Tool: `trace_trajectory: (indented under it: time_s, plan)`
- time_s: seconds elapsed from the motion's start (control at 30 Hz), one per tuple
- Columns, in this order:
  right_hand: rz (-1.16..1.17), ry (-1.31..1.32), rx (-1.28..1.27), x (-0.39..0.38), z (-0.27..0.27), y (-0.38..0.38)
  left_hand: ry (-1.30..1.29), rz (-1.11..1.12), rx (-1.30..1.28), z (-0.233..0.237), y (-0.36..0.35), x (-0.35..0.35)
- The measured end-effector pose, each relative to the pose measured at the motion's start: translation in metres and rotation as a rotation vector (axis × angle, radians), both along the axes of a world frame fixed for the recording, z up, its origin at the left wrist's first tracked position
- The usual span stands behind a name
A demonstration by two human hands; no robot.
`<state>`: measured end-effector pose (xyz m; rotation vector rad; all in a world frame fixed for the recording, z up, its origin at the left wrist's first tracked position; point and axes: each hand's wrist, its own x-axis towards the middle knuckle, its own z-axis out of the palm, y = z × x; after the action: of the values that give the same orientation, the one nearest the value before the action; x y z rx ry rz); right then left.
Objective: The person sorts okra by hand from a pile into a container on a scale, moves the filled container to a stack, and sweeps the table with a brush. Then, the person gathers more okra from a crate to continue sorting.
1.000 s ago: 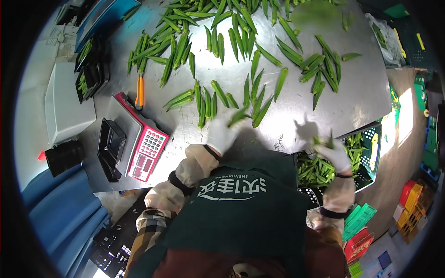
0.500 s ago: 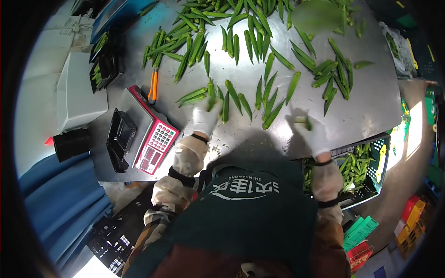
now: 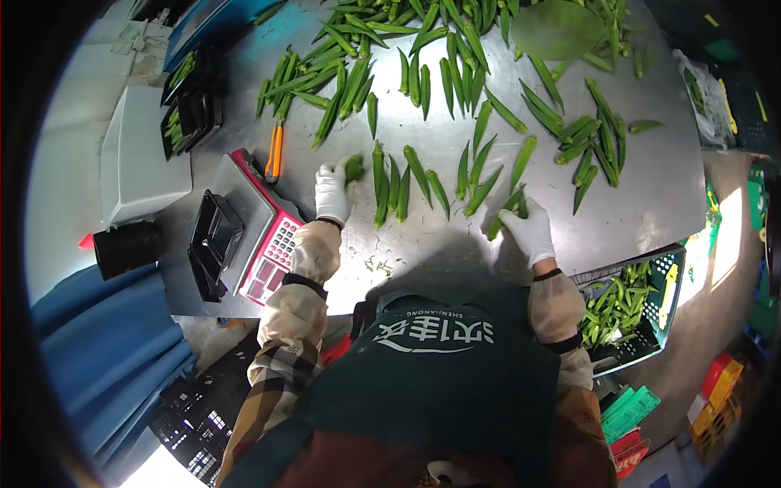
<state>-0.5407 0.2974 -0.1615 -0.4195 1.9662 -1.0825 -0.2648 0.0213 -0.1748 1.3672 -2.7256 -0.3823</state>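
Observation:
My left hand [image 3: 331, 193], in a white glove, is closed around okra [image 3: 354, 168] whose green ends poke out beside the fingers. On the right, my gloved right hand [image 3: 530, 231] pinches an okra pod [image 3: 497, 225] between thumb and fingers, low over the steel table. Between the hands lies a loose row of okra pods [image 3: 417, 173], most pointing away from me. One okra pod [image 3: 523, 161] rests just beyond my right hand. How many pods the left hand holds is hidden by the glove.
A large okra heap [image 3: 390, 28] covers the far side of the steel table [image 3: 643, 191]. To the left are an orange cutter [image 3: 274, 153], a red scale [image 3: 272, 260] with black trays [image 3: 215, 236] on it. A green crate [image 3: 663, 325] of okra stands at the lower right.
My left hand has moved left, away from the row, taking okra that lay at its left end. My right hand has moved slightly left and now shows a pod from the row in its fingers.

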Motion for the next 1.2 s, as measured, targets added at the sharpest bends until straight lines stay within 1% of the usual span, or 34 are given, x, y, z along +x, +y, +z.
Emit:
trace_trajectory:
  time_s: [0.03,0.1,0.13,0.17,0.2,0.23,0.27,0.3,0.37,0.4,0.5,0.53,0.57,0.63,0.67,0.7,0.73,0.77,0.83,0.87,0.9,0.97,1.0,1.03,1.1,1.13,1.17,1.2]
  plan:
    - [-0.03,0.008,0.052,-0.009,0.013,0.002,0.049,0.007,-0.054,-0.006,-0.001,0.005]
    - [-0.256,-0.046,-0.173,-0.024,-0.001,0.01,0.261,0.308,0.225,-0.014,-0.005,0.009]
    - [-0.258,0.05,-0.115,-0.031,0.005,0.006,0.202,0.368,0.223,0.004,-0.004,-0.002]
    - [-0.255,0.148,-0.058,-0.042,0.012,-0.001,0.251,0.383,0.258,0.012,-0.001,-0.012]
    - [-0.172,0.202,0.062,-0.055,0.01,-0.009,0.304,0.399,0.29,0.016,0.002,-0.023]
    - [-0.142,0.377,0.086,-0.059,0.007,-0.02,0.358,0.415,0.323,0.018,0.005,-0.034]
    - [-0.111,0.552,0.111,-0.061,0.005,-0.033,0.341,0.393,0.25,0.018,0.008,-0.047]
    - [-0.08,0.729,0.135,-0.061,0.004,-0.043,0.292,0.383,0.253,0.014,0.01,-0.055]
    - [-0.052,0.705,0.274,-0.055,0.0,-0.062,0.13,0.278,0.171,-0.001,0.011,-0.065]
    - [-0.037,0.693,0.343,-0.053,-0.001,-0.068,0.056,0.278,0.158,0.008,0.014,-0.072]
    - [-0.087,0.643,0.254,-0.053,0.017,-0.067,0.125,0.341,0.305,0.029,0.009,-0.062]
    - [-0.032,0.597,0.238,-0.06,0.011,-0.06,0.172,0.355,0.28,0.037,0.01,-0.056]
    - [-0.014,0.505,0.203,-0.061,0.005,-0.055,0.275,0.368,0.266,0.041,0.011,-0.047]
    - [0.031,0.307,0.141,-0.05,0.023,-0.046,0.42,0.437,0.496,0.039,0.017,-0.03]
    - [0.028,0.299,0.133,-0.036,0.029,-0.051,0.396,0.431,0.459,0.036,0.026,-0.027]
    - [0.12,0.445,0.18,-0.024,0.026,-0.052,0.378,0.42,0.418,0.033,0.034,-0.03]
    - [0.121,0.475,0.17,-0.01,0.016,-0.056,0.293,0.443,0.397,0.028,0.041,-0.034]
    - [0.121,0.504,0.161,0.003,0.009,-0.061,0.135,0.476,0.326,0.025,0.049,-0.04]
    - [0.193,0.534,0.38,0.019,0.011,-0.068,0.309,0.494,0.39,0.02,0.062,-0.042]
    - [0.18,0.478,0.349,0.018,0.011,-0.067,0.441,0.519,0.472,0.018,0.064,-0.041]
    - [0.179,0.482,0.364,0.014,0.011,-0.064,0.546,0.577,0.482,0.032,0.066,-0.048]
    - [0.185,0.495,0.387,0.002,0.013,-0.058,0.767,0.573,0.599,0.034,0.053,-0.035]
    - [0.175,0.503,0.431,-0.003,0.013,-0.056,0.858,0.535,0.596,0.04,0.047,-0.033]
    - [0.169,0.516,0.4,-0.01,0.014,-0.053,0.856,0.557,0.586,0.051,0.044,-0.03]
    - [0.154,0.537,0.333,-0.02,0.018,-0.051,0.677,0.55,0.5,0.059,0.041,-0.019]
    - [0.099,0.497,0.293,-0.021,0.022,-0.054,0.635,0.521,0.492,0.053,0.045,-0.013]
    - [0.113,0.466,0.285,-0.023,0.026,-0.059,0.59,0.489,0.486,0.046,0.05,-0.007]
    - [0.124,0.435,0.279,-0.023,0.032,-0.067,0.393,0.453,0.473,0.053,0.06,-0.009]
